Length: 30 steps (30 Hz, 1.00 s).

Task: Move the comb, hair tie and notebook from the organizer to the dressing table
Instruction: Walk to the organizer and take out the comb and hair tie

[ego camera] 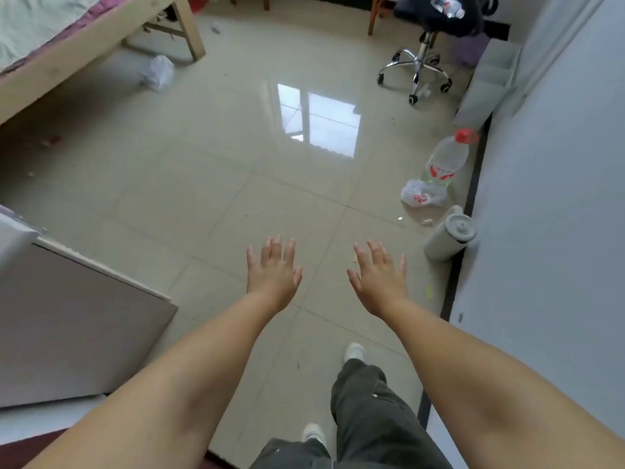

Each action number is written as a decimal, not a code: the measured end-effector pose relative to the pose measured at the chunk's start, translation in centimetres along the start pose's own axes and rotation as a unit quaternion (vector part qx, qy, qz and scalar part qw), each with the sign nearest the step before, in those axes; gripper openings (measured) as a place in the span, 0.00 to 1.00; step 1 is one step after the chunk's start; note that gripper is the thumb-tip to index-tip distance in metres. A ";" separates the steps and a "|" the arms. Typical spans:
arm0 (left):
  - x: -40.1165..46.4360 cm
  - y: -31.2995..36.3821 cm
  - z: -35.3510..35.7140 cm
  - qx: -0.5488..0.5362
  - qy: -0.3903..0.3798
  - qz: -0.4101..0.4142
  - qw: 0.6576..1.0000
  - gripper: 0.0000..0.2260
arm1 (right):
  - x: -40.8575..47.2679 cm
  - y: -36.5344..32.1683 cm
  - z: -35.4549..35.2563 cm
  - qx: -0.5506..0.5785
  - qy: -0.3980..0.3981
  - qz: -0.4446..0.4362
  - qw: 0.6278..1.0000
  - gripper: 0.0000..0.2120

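Note:
My left hand (273, 273) and my right hand (380, 278) are stretched out in front of me over the tiled floor, palms down, fingers spread, holding nothing. No comb, hair tie, notebook or organizer shows in this view. A pale cabinet side (77, 319) stands at the left; I cannot tell whether it is the dressing table.
A wooden bed frame (101, 32) fills the far left. A swivel chair (419, 62) stands at the back right. Along the right wall (548, 198) are a red-capped bottle (446, 160), a plastic bag (422, 196) and a grey tumbler (448, 236). My legs (368, 414) are below.

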<state>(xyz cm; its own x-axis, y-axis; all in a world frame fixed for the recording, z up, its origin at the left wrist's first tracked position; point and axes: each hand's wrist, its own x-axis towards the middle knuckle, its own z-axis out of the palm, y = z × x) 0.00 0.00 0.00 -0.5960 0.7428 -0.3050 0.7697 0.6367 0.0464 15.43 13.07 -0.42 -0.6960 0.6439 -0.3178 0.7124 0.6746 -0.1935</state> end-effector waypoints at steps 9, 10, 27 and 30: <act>19.4 2.9 -5.8 -0.002 0.019 0.026 0.999 0.27 | 17.1 4.5 -6.8 -0.009 -0.002 0.019 1.000 0.27; 21.8 3.4 -7.0 -0.010 0.020 0.024 0.999 0.27 | 19.5 5.0 -8.1 -0.014 -0.004 0.016 1.000 0.27; 63.2 -1.6 -21.1 -0.026 0.033 0.035 0.999 0.27 | 61.9 3.0 -22.6 -0.018 -0.009 0.008 1.000 0.27; 71.6 -3.5 -25.2 0.004 0.037 0.047 0.998 0.27 | 69.7 1.6 -26.6 -0.002 0.012 0.017 1.000 0.26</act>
<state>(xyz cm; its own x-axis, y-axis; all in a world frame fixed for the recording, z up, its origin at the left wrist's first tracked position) -51.15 56.23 1.99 -0.5360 0.8126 -0.2290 0.8246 0.5620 0.0643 -34.36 68.65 1.81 -0.6738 0.6744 -0.3019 0.7349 0.6542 -0.1787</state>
